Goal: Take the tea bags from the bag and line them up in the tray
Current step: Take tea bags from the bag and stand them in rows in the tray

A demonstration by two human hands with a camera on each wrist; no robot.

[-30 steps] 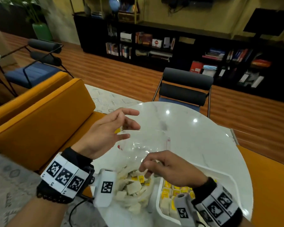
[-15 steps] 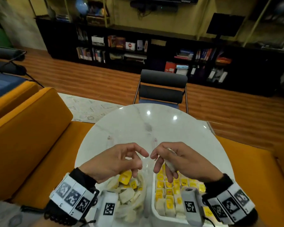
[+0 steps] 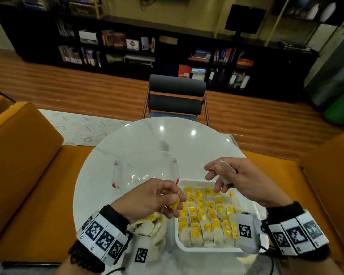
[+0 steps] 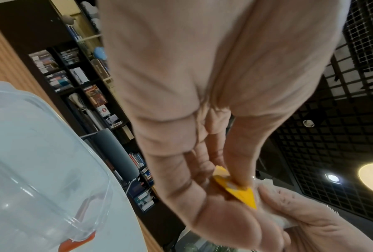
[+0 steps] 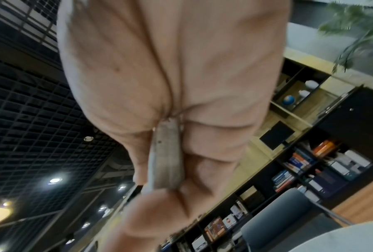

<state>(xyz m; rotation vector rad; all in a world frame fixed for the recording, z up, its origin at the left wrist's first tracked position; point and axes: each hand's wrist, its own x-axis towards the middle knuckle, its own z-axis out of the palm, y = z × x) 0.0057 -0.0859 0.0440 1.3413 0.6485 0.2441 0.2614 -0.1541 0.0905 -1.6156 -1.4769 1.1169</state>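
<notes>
L hand grip: pinches 1 yellow paper tag | R hand grip: holds 1 white papery tea bag | white plastic tray, rows of bags | round glossy marble worktop

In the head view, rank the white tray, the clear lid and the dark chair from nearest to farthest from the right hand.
From the right hand:
1. White tray, just below the fingers.
2. Clear lid, to the left on the table.
3. Dark chair, beyond the table's far edge.
</notes>
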